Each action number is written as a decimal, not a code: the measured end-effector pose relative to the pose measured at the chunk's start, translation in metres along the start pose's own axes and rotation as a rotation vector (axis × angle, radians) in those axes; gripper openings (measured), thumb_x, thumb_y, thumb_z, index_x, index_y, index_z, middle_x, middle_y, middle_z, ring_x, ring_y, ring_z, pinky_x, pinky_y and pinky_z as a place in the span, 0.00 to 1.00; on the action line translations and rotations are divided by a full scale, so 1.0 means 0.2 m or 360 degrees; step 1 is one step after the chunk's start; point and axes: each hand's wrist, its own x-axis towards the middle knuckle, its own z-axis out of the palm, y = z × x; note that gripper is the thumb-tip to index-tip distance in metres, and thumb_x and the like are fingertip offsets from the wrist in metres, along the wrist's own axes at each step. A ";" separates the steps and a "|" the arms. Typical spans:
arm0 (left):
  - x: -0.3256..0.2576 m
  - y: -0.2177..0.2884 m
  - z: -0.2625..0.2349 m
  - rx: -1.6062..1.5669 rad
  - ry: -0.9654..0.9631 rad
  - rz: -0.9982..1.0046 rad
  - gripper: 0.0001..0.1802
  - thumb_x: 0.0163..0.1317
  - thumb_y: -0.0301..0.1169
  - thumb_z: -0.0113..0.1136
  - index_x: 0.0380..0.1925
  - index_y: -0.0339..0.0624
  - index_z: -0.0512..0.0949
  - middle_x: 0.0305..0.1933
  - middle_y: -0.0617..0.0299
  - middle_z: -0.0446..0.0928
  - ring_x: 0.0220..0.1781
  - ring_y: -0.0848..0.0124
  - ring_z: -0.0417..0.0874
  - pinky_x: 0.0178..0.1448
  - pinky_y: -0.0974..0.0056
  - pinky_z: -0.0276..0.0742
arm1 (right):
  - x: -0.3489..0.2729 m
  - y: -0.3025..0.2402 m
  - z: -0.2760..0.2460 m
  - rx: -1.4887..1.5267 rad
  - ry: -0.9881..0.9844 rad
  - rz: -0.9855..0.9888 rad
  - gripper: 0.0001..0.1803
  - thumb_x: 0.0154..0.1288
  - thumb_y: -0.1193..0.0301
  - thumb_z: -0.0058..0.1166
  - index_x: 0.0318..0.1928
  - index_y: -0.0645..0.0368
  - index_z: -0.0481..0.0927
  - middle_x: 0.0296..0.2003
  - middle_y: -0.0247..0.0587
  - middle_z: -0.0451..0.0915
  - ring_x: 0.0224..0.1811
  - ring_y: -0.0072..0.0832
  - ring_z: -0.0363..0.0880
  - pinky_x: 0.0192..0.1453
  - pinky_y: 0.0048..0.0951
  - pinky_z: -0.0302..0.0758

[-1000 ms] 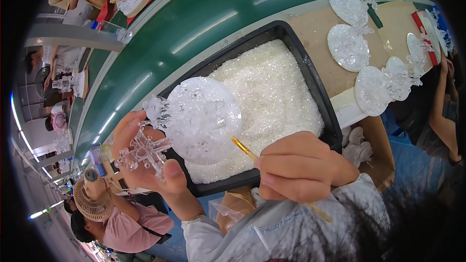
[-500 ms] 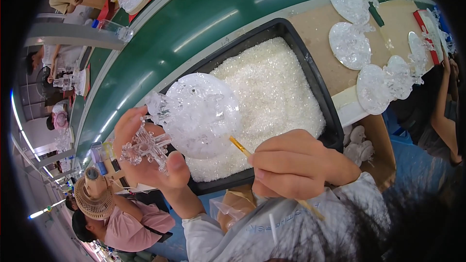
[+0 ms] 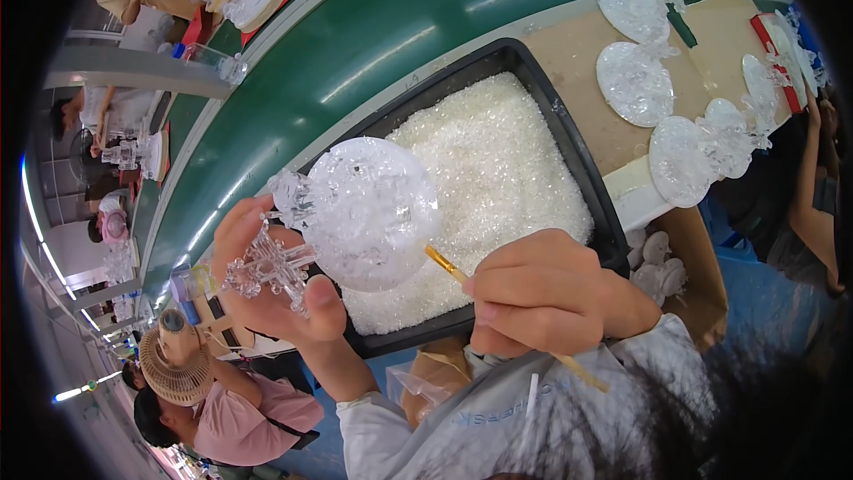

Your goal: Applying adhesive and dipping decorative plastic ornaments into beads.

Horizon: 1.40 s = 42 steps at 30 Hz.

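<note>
My left hand (image 3: 306,302) is closed on a clear plastic ornament (image 3: 277,268) with a cross-shaped part and a round white disc base (image 3: 369,213). The disc is tilted over a black tray (image 3: 569,138) filled with glittering white flakes (image 3: 498,151). My right hand (image 3: 551,293) grips a thin paintbrush (image 3: 449,264) with a yellow handle and a metal collar. Its bristle tip is near the lower right edge of the disc; I cannot tell whether they touch. The ornament's lower parts are partly hidden by my left fingers.
Several similar ornaments (image 3: 635,83) lie on brown board at the upper right, beside a green conveyor belt (image 3: 382,62). A cardboard box (image 3: 697,276) with white discs stands right of the tray. A fan (image 3: 175,360) and a person in pink (image 3: 249,418) are at lower left.
My right hand and the brush have shifted slightly to the right, the tip moving a little away from the disc's middle. The left hand and ornament stay nearly in place.
</note>
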 end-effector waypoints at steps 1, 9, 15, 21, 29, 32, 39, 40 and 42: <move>0.00 0.00 0.00 -0.0016 -0.0003 -0.0013 0.44 0.55 0.61 0.66 0.54 0.31 0.70 0.52 0.42 0.74 0.29 0.75 0.74 0.36 0.73 0.69 | 0.00 0.01 0.01 -0.0002 0.0071 -0.0003 0.10 0.55 0.79 0.62 0.32 0.68 0.74 0.29 0.48 0.78 0.21 0.35 0.80 0.20 0.28 0.79; 0.00 -0.03 -0.01 -0.0085 -0.0044 0.0035 0.40 0.57 0.57 0.66 0.55 0.32 0.70 0.55 0.42 0.73 0.31 0.75 0.75 0.35 0.73 0.71 | 0.03 0.01 0.02 0.0006 0.0334 0.0069 0.06 0.48 0.84 0.58 0.28 0.69 0.74 0.28 0.47 0.77 0.20 0.34 0.79 0.20 0.27 0.77; -0.01 -0.03 -0.02 -0.0173 -0.0057 0.0059 0.38 0.55 0.51 0.67 0.57 0.34 0.69 0.59 0.41 0.71 0.34 0.73 0.76 0.35 0.73 0.74 | 0.00 0.00 -0.01 -0.0118 0.0078 0.0210 0.16 0.52 0.81 0.66 0.40 0.67 0.75 0.36 0.53 0.81 0.26 0.39 0.83 0.28 0.32 0.83; -0.02 0.00 0.00 -0.0182 0.0052 0.0052 0.37 0.53 0.51 0.67 0.55 0.34 0.71 0.58 0.38 0.72 0.36 0.71 0.80 0.35 0.73 0.78 | -0.01 0.01 -0.01 -0.0149 0.0168 0.0118 0.13 0.55 0.79 0.65 0.38 0.68 0.75 0.35 0.54 0.81 0.26 0.39 0.83 0.27 0.33 0.84; -0.03 0.01 0.01 -0.0222 0.0072 -0.0014 0.31 0.55 0.50 0.64 0.50 0.38 0.71 0.57 0.33 0.72 0.40 0.67 0.81 0.37 0.71 0.79 | 0.00 0.00 -0.03 -0.0057 0.0166 0.0052 0.13 0.57 0.78 0.66 0.38 0.69 0.75 0.35 0.53 0.81 0.26 0.37 0.84 0.27 0.32 0.85; -0.03 0.00 -0.01 -0.0185 0.0083 0.0067 0.29 0.58 0.51 0.62 0.49 0.40 0.70 0.58 0.31 0.70 0.43 0.64 0.81 0.39 0.71 0.80 | 0.02 -0.01 -0.05 0.0019 0.0105 0.0076 0.14 0.57 0.76 0.67 0.39 0.68 0.75 0.35 0.54 0.81 0.26 0.37 0.84 0.27 0.31 0.84; -0.04 0.01 -0.01 -0.0112 -0.0023 0.0151 0.24 0.67 0.54 0.53 0.47 0.44 0.67 0.58 0.33 0.69 0.51 0.56 0.79 0.45 0.63 0.83 | 0.01 -0.02 -0.05 0.0092 0.0111 0.0095 0.16 0.55 0.78 0.69 0.41 0.66 0.75 0.36 0.53 0.81 0.28 0.39 0.84 0.28 0.31 0.84; -0.05 0.01 0.00 -0.0119 -0.0031 0.0155 0.23 0.69 0.54 0.50 0.46 0.45 0.67 0.58 0.33 0.70 0.52 0.55 0.79 0.46 0.62 0.83 | 0.01 -0.02 -0.04 0.0089 0.0192 0.0096 0.11 0.56 0.80 0.63 0.37 0.69 0.76 0.34 0.54 0.81 0.25 0.39 0.83 0.26 0.32 0.83; -0.06 0.02 0.00 -0.0141 -0.0030 0.0163 0.22 0.70 0.54 0.48 0.46 0.46 0.67 0.58 0.34 0.70 0.53 0.53 0.78 0.49 0.59 0.82 | 0.03 -0.01 -0.04 0.0107 0.0270 0.0097 0.05 0.57 0.81 0.58 0.33 0.72 0.76 0.32 0.55 0.80 0.23 0.40 0.82 0.24 0.32 0.82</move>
